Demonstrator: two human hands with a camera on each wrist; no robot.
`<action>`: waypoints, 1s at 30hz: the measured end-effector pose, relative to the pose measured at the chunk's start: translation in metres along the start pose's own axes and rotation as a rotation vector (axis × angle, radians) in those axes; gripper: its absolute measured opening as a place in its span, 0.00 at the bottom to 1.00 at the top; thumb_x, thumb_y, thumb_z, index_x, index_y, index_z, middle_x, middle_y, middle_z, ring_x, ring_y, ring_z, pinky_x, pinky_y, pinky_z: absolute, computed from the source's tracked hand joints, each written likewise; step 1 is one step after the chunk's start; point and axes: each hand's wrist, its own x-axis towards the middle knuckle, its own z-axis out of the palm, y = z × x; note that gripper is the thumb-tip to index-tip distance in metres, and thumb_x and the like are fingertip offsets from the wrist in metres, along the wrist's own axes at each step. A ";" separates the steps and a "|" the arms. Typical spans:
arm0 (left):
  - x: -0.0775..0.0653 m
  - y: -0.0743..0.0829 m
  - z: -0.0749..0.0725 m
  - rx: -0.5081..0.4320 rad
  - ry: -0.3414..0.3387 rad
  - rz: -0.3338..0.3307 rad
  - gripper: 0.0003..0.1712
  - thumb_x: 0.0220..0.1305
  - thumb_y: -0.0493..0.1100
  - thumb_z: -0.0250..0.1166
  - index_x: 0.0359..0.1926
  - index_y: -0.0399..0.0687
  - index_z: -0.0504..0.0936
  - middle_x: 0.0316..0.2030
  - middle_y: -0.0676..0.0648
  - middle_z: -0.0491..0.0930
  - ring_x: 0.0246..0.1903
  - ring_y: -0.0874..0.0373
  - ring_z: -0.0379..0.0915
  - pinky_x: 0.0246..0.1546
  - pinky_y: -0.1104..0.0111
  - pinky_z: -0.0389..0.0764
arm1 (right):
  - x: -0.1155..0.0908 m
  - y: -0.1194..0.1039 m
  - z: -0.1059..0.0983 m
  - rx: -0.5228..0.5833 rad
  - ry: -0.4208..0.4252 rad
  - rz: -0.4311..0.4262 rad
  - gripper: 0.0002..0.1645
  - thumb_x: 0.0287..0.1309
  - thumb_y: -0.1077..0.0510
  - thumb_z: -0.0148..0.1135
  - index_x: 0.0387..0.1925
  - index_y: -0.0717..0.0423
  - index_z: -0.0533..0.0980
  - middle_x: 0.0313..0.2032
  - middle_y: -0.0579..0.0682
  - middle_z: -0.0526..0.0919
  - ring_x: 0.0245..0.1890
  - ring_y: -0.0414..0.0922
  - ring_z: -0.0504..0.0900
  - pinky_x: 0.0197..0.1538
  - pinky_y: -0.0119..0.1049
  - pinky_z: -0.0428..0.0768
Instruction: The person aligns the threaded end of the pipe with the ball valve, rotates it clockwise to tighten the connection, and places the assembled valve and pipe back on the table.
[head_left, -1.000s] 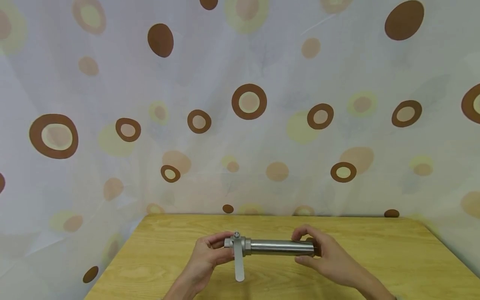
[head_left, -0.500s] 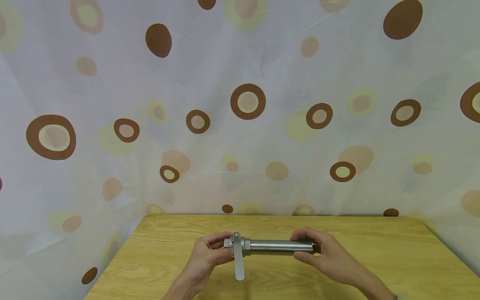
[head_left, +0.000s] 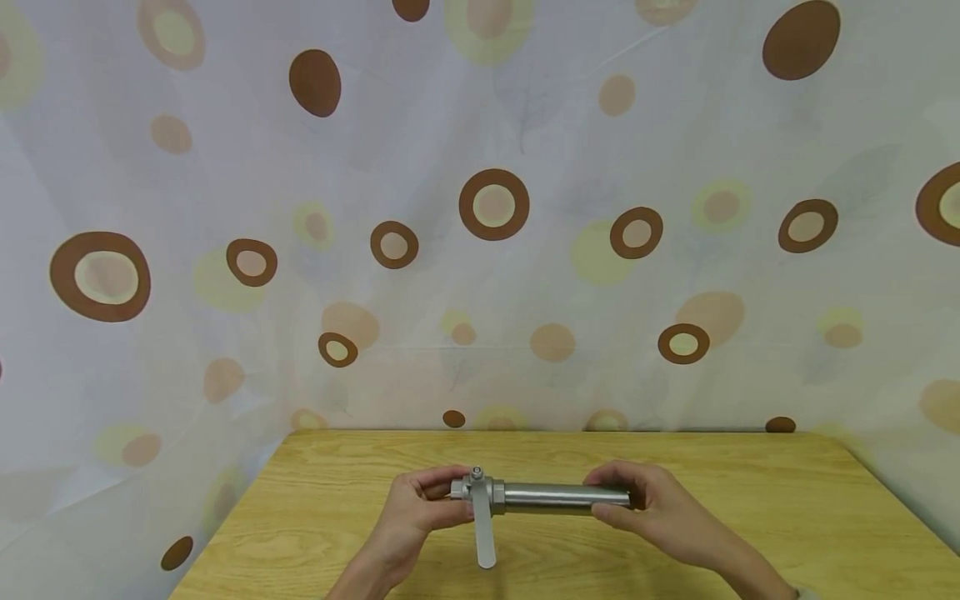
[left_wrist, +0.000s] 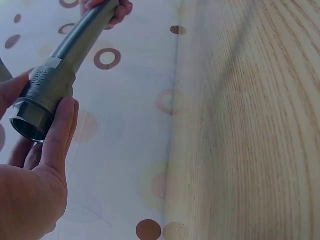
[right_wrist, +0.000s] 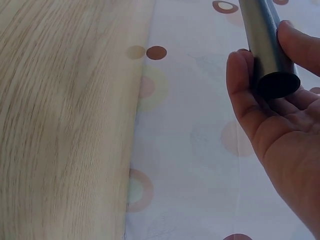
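Observation:
A steel ball valve [head_left: 491,493] with a flat lever handle [head_left: 484,533] is joined to one end of a straight metal pipe [head_left: 551,495]. My left hand [head_left: 405,521] grips the valve body at its left end, and the lever points down toward me. In the left wrist view the valve's open threaded end [left_wrist: 31,122] faces the camera, with fingers and thumb on either side. My right hand [head_left: 663,512] holds the far end of the pipe between thumb and fingers. The right wrist view shows that pipe end [right_wrist: 277,85] as a dark round opening. Both hands hold the assembly level above the table.
Below lies a light wood-grain tabletop [head_left: 337,517]. A pale curtain [head_left: 555,250] with brown and beige circles stands behind the table and along its sides.
Valve and pipe have shifted very slightly to the right with both hands, and the lever's lower end leans a little further right. Both hands keep their hold.

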 end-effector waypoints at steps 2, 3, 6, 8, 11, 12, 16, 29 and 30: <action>0.000 0.000 0.000 -0.004 -0.009 0.003 0.24 0.60 0.28 0.73 0.58 0.33 0.85 0.51 0.40 0.88 0.49 0.52 0.86 0.51 0.60 0.87 | 0.000 0.000 -0.001 0.007 -0.005 0.009 0.14 0.74 0.63 0.63 0.55 0.67 0.79 0.44 0.56 0.85 0.38 0.40 0.83 0.37 0.36 0.86; 0.000 -0.001 0.000 -0.006 -0.014 0.004 0.24 0.60 0.28 0.73 0.58 0.33 0.85 0.51 0.40 0.88 0.49 0.53 0.86 0.51 0.60 0.87 | 0.000 0.000 -0.001 0.009 -0.007 0.011 0.14 0.75 0.63 0.63 0.55 0.67 0.79 0.44 0.55 0.85 0.37 0.41 0.83 0.36 0.36 0.85; 0.000 -0.001 0.000 -0.006 -0.023 0.005 0.24 0.59 0.28 0.73 0.58 0.32 0.85 0.50 0.41 0.88 0.48 0.53 0.86 0.51 0.60 0.87 | -0.001 0.002 -0.002 0.018 -0.009 0.013 0.14 0.75 0.63 0.62 0.56 0.67 0.79 0.43 0.54 0.86 0.35 0.42 0.83 0.35 0.38 0.86; 0.000 -0.001 -0.001 0.000 -0.026 0.007 0.24 0.59 0.28 0.74 0.58 0.32 0.85 0.49 0.41 0.89 0.48 0.53 0.87 0.51 0.61 0.87 | -0.001 0.003 -0.002 0.020 -0.008 0.009 0.14 0.75 0.63 0.62 0.56 0.67 0.80 0.43 0.54 0.86 0.34 0.43 0.83 0.35 0.38 0.86; 0.000 -0.001 -0.001 0.008 -0.031 0.006 0.24 0.59 0.28 0.74 0.58 0.31 0.85 0.49 0.41 0.89 0.47 0.53 0.87 0.51 0.61 0.87 | -0.001 0.004 -0.003 0.025 -0.010 0.009 0.14 0.75 0.63 0.62 0.56 0.67 0.80 0.43 0.54 0.86 0.34 0.43 0.83 0.36 0.39 0.87; -0.001 -0.001 -0.002 0.014 -0.033 0.005 0.24 0.59 0.28 0.74 0.57 0.32 0.85 0.49 0.41 0.89 0.47 0.53 0.87 0.51 0.60 0.87 | -0.001 0.004 -0.003 0.027 -0.011 0.012 0.14 0.75 0.63 0.62 0.56 0.67 0.80 0.43 0.54 0.86 0.35 0.43 0.84 0.35 0.39 0.87; -0.001 -0.001 -0.003 0.054 -0.037 -0.007 0.23 0.57 0.29 0.76 0.55 0.33 0.87 0.47 0.41 0.89 0.47 0.52 0.87 0.52 0.60 0.86 | -0.001 0.007 -0.003 0.019 -0.012 0.041 0.15 0.73 0.62 0.65 0.55 0.66 0.81 0.44 0.54 0.87 0.36 0.41 0.84 0.35 0.38 0.86; 0.004 -0.013 -0.015 0.233 -0.062 -0.028 0.25 0.50 0.24 0.79 0.52 0.31 0.88 0.47 0.37 0.88 0.46 0.46 0.88 0.47 0.60 0.89 | 0.005 0.038 0.003 -0.035 -0.041 0.120 0.13 0.66 0.60 0.73 0.50 0.59 0.85 0.44 0.50 0.89 0.43 0.43 0.85 0.45 0.35 0.82; 0.005 -0.015 -0.016 0.247 -0.065 -0.032 0.24 0.50 0.24 0.79 0.51 0.31 0.88 0.46 0.37 0.89 0.45 0.46 0.88 0.46 0.60 0.89 | 0.005 0.040 0.004 -0.029 -0.046 0.124 0.13 0.66 0.60 0.73 0.50 0.60 0.85 0.44 0.51 0.89 0.42 0.43 0.85 0.45 0.35 0.82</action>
